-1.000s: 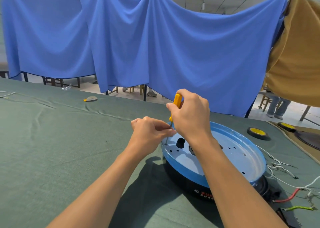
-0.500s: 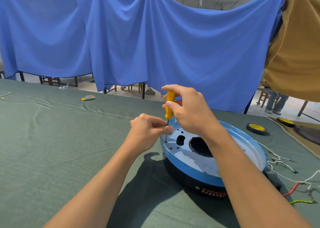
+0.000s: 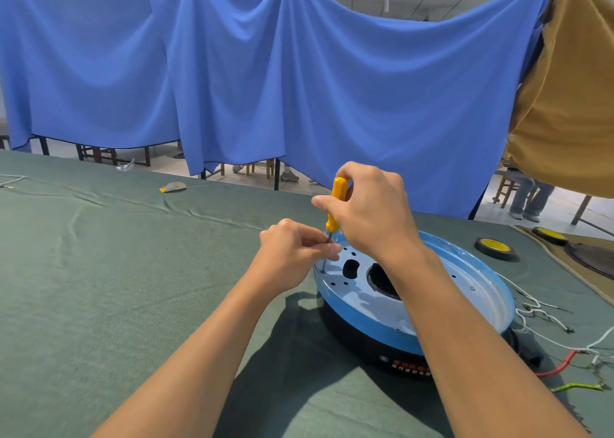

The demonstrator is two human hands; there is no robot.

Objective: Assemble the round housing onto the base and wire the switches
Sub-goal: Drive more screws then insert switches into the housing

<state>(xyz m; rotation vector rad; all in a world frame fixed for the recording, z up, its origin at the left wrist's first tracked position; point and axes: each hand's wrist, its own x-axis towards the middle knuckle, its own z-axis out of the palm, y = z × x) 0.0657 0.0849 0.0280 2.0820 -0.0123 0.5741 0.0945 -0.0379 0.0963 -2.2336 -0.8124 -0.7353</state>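
right hand grips the yellow screwdriver upright; just below it, left hand pinches the shaft (tip on the blue housing).

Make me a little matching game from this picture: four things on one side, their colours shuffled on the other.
Things:
1. screwdriver handle
2. round housing
3. base
4. table cloth

Colours:
A. black
B. green
C. yellow
D. light blue

Pairs: 1-C, 2-D, 3-A, 4-B.
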